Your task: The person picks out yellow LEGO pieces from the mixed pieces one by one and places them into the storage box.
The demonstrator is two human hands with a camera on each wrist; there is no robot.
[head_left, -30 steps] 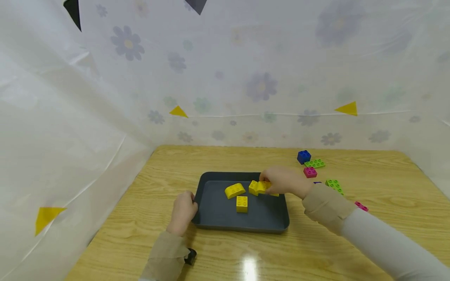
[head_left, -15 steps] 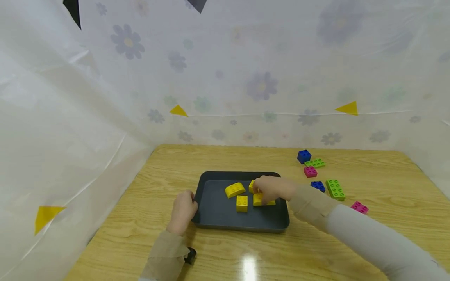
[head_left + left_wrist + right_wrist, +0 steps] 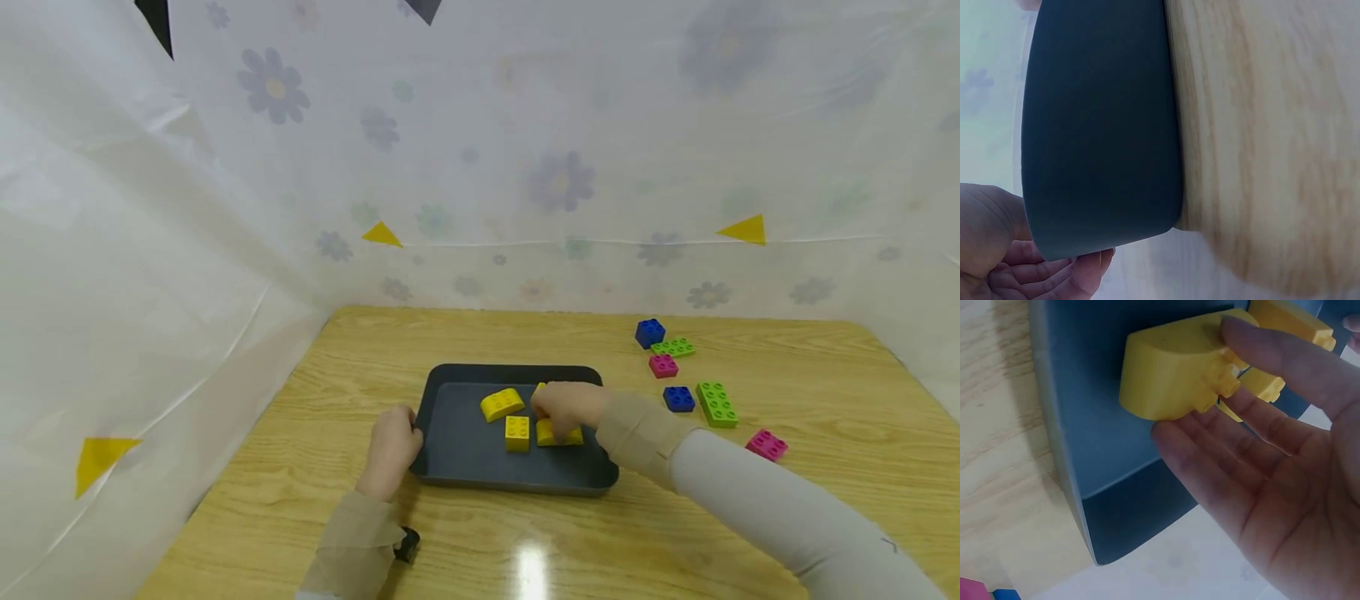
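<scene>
A dark grey tray (image 3: pixel 517 484) lies on the table, and my left hand (image 3: pixel 392 450) grips its left rim. In the left wrist view the fingers (image 3: pixel 1088 275) curl round the tray's wall (image 3: pixel 1100 137). Over the tray's right half, my right hand (image 3: pixel 570 404) pinches a yellow curved brick (image 3: pixel 561 435) between thumb and fingers; the right wrist view shows this curved brick (image 3: pixel 1166 372) low inside the tray. Another yellow curved brick (image 3: pixel 502 405) and a yellow square brick (image 3: pixel 517 434) lie left of it. Behind the right hand, a further yellow brick (image 3: pixel 540 387) is mostly hidden.
Right of the tray lie a tall blue brick (image 3: pixel 650 333), a lower blue brick (image 3: pixel 678 399), two green bricks, one of them long (image 3: pixel 717 405), and two pink bricks, the nearer one (image 3: pixel 767 445) at the right. A patterned sheet (image 3: pixel 480 167) hangs behind the table.
My right hand has moved left and nearer with the yellow curved brick, away from the yellow brick at the back. The left hand has stayed on the tray rim.
</scene>
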